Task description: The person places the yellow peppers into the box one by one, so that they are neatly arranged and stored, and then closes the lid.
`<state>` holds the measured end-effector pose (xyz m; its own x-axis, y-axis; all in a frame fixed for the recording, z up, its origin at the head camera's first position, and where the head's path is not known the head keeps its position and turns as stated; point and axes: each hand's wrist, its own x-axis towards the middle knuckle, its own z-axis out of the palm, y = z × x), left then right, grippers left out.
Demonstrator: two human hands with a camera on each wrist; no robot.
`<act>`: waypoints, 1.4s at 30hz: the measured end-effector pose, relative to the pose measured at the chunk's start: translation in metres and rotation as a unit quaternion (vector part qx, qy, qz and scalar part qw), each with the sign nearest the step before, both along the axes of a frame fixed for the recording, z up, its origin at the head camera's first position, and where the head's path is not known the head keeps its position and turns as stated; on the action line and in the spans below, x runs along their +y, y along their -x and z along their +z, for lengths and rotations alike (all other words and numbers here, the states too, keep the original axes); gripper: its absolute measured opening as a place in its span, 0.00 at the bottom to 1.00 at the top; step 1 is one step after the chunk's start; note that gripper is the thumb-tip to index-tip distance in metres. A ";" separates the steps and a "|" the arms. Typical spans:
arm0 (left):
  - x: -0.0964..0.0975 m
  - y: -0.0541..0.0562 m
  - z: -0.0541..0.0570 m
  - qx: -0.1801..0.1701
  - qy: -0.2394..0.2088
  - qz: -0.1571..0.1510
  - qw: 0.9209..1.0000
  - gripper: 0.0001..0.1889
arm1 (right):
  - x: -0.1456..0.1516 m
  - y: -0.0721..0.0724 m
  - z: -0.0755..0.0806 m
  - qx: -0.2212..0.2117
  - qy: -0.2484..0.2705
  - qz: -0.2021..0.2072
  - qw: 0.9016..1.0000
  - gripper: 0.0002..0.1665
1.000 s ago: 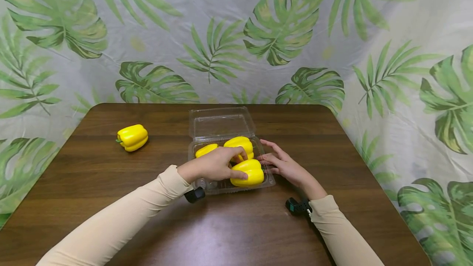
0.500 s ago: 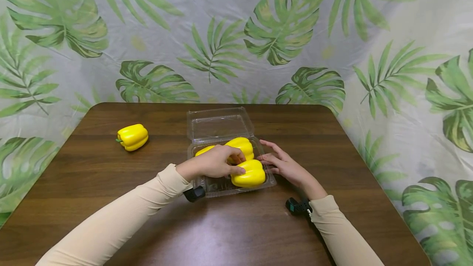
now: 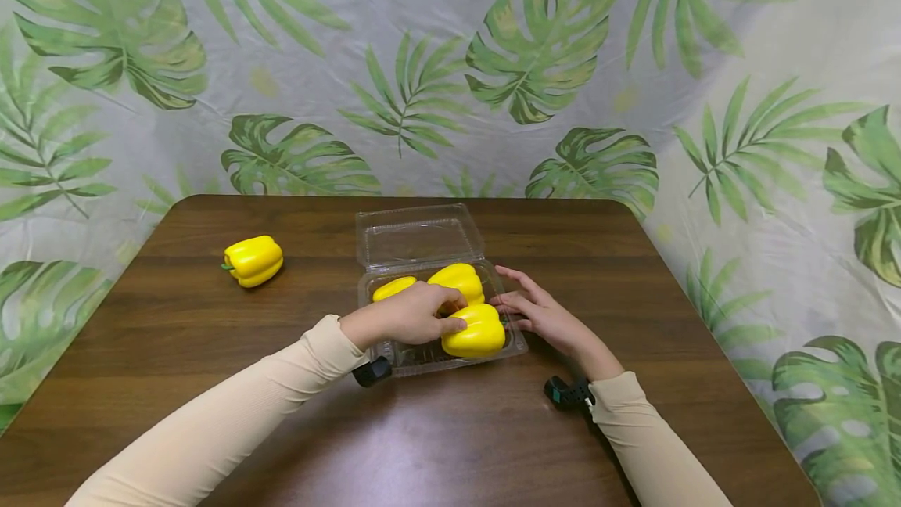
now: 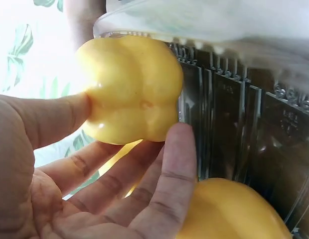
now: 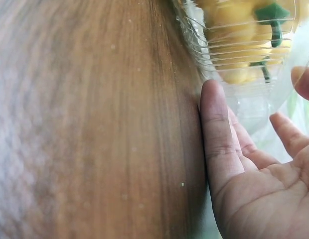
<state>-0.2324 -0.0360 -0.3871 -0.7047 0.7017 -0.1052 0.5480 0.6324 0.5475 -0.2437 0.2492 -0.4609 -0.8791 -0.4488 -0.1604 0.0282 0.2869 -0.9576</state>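
Inside a clear plastic clamshell box (image 3: 415,370) lie three yellow bell peppers. My left hand (image 3: 411,313) reaches in from the left and holds the near-right bell pepper (image 3: 475,332). In the left wrist view, its thumb rests on one side of that bell pepper (image 4: 129,89) and the fingers lie along another side. Behind it sits a second bell pepper (image 3: 457,282); a third (image 3: 394,286) is partly hidden by the hand. My right hand (image 3: 542,315) stays at the box's right side, fingers spread; in the right wrist view a fingertip (image 5: 213,92) is right at the wall.
Another yellow bell pepper (image 3: 253,260) lies on its side at the left of the brown wooden table (image 3: 211,335). The box's raised lid (image 3: 422,235) leans back toward the far edge. A leaf-patterned cloth (image 3: 415,45) hangs behind the table.
The near-right bell pepper has shifted slightly right in the box, and my left thumb has slid back toward its left side. My right hand has stayed in place.
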 end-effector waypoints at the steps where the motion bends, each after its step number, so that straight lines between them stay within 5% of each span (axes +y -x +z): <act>1: 0.000 0.000 -0.001 0.001 0.003 -0.001 1.000 0.20 | 0.000 0.000 0.000 0.000 -0.001 0.000 1.000 0.38; 13: 0.006 0.001 0.000 0.008 0.021 0.001 1.000 0.19 | 0.000 0.000 0.001 -0.002 -0.011 -0.004 1.000 0.37; 21: 0.008 0.002 -0.002 0.000 0.015 -0.001 1.000 0.07 | 0.000 0.000 -0.001 0.003 0.007 0.009 1.000 0.37; 24: 0.009 0.003 -0.002 0.009 0.016 -0.005 1.000 0.15 | 0.000 0.001 0.000 0.003 0.011 0.012 1.000 0.37; 35: 0.007 -0.005 -0.003 0.036 -0.006 0.037 0.999 0.14 | 0.001 0.002 -0.002 0.001 0.007 0.009 1.000 0.37; 42: 0.000 -0.009 0.001 0.009 -0.031 0.050 0.998 0.11 | 0.002 0.003 -0.002 -0.002 0.007 0.006 1.000 0.37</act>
